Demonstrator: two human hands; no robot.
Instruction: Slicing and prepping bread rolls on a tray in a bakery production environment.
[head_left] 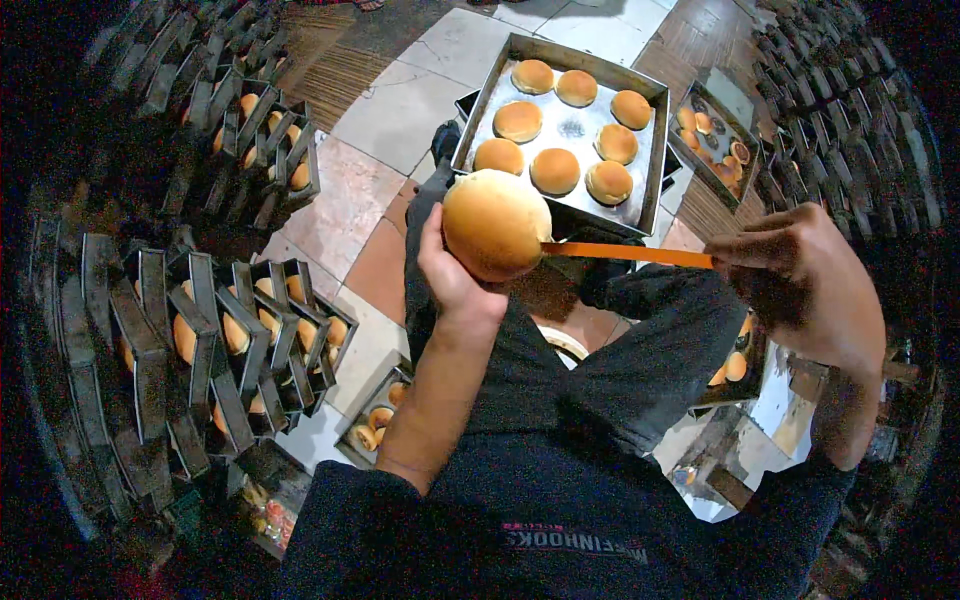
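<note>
The left hand (450, 275) is cupped under a bun (496, 224), fingers wrapped round its back, holding it up over the person's lap. The bun is round and domed, with a smooth, matte golden-brown crust, paler toward its top. The right hand (790, 275) is closed in a fist round the handle end of a knife (625, 254), whose long, thin, flat orange blade lies level and enters the bun's right side about halfway up. Below, dark trousers cover the knees. Just beyond the bun a rectangular metal tray (655, 150) with raised, scuffed walls sits on the tiled floor (400, 110), carrying eight smaller buns of the same colour on a dull grey base. At the left, stacks of dark, worn tins (200, 340) lean together, some showing buns inside. A smaller tray (712, 135) of round pieces lies at the right.
</note>
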